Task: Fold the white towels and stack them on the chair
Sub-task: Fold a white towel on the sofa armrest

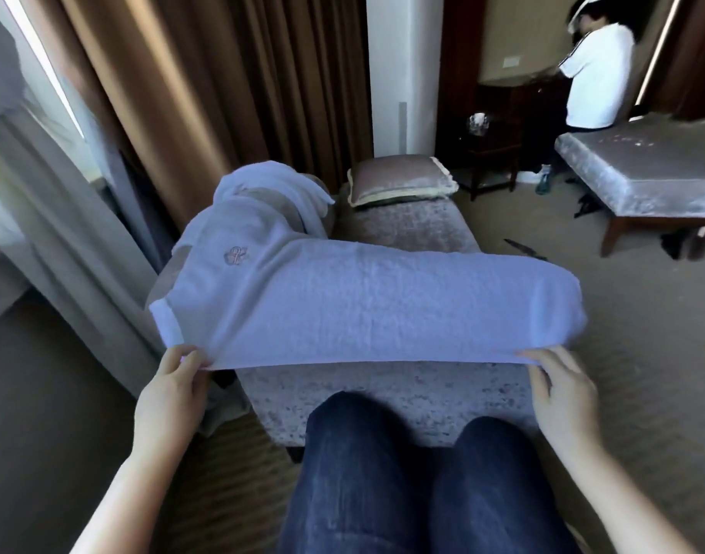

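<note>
A white towel (363,305) with an embroidered logo is stretched flat above the grey upholstered chair (383,397), its near edge held up. My left hand (175,389) pinches the near left corner. My right hand (559,389) pinches the near right corner. Another white towel (271,189) lies crumpled over the chair's far left arm, partly behind the held one. The chair's seat is mostly hidden under the stretched towel.
A cushion (403,179) rests at the far end of the chair. Brown curtains (223,94) hang at the left. A grey bench (642,169) stands at the right, with a person in a white shirt (594,74) behind it. My knees (423,473) are close to the chair front.
</note>
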Demonstrator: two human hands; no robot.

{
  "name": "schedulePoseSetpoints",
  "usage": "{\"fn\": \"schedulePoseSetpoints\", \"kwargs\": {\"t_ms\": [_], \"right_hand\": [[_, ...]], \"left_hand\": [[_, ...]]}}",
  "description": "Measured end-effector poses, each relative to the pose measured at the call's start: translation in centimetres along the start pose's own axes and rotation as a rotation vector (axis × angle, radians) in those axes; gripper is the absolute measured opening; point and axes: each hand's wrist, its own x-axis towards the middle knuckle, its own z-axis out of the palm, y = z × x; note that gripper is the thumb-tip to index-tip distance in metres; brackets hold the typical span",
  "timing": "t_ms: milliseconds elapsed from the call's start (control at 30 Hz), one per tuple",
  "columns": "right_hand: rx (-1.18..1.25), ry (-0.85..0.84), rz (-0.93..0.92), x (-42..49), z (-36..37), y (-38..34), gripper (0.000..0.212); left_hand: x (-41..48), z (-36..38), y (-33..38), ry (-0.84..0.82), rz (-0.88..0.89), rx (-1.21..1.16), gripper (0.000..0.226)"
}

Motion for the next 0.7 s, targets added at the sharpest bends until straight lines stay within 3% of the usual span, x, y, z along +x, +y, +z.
{"fn": "schedulePoseSetpoints", "kwargs": {"t_ms": [200,433,600,700], "right_hand": [[-0.004,-0.026,0.047,-2.3,0.4,0.3,0.036],[0.033,-0.076,0.105,-3.0,1.1,0.6,0.018],[0.055,-0.105,0.1,-2.3,0.0,0.7,0.021],[0.087,-0.03,0.136,-1.8,-1.0,2.4,0.023]], "left_hand": [[-0.6,3.5,2.2,-0.051,-0.014,0.036,0.022],[-1.6,7.6,7.7,-0.061,0.042,0.017,0.056],[-2.2,11.6,14.1,-0.068,0.374,0.014,0.064],[-1.9,13.8,17.9,-0.077,0.524,0.034,0.076]]}}
